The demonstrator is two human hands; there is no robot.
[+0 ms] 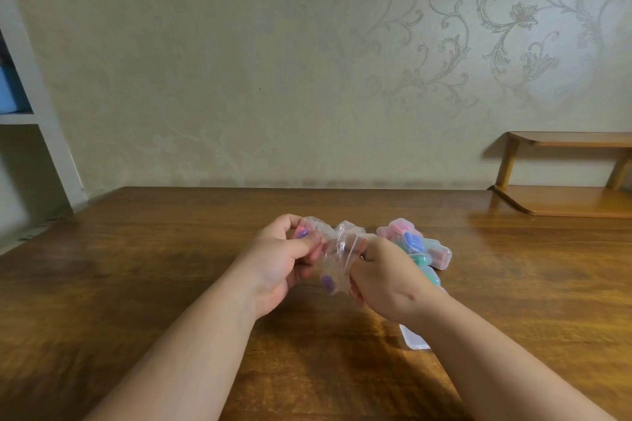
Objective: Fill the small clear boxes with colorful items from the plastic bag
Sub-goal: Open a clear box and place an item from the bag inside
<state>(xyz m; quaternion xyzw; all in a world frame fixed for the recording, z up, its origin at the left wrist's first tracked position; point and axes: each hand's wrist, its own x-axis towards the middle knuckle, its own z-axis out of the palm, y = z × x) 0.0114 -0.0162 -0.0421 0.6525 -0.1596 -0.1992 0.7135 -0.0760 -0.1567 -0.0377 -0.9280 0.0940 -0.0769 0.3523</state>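
Wooden table (136, 284), mid-frame: we are gripping the plastic bag (338, 243), left hand (284, 260) and right hand (384, 278) both with fingers curled tight; small clear boxes (415, 239) are sitting partly hidden behind our right.

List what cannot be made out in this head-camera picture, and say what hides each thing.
Head view:
- Contents of the plastic bag: crumpled film, the left hand and right hand cover them; kind and number unclear.
- Pile of small clear boxes: the right hand hides its near part; count unknown.
- Pale flat piece: mostly under the right forearm; lid or box, cannot tell.
- Wooden shelf: cut off by the right edge.
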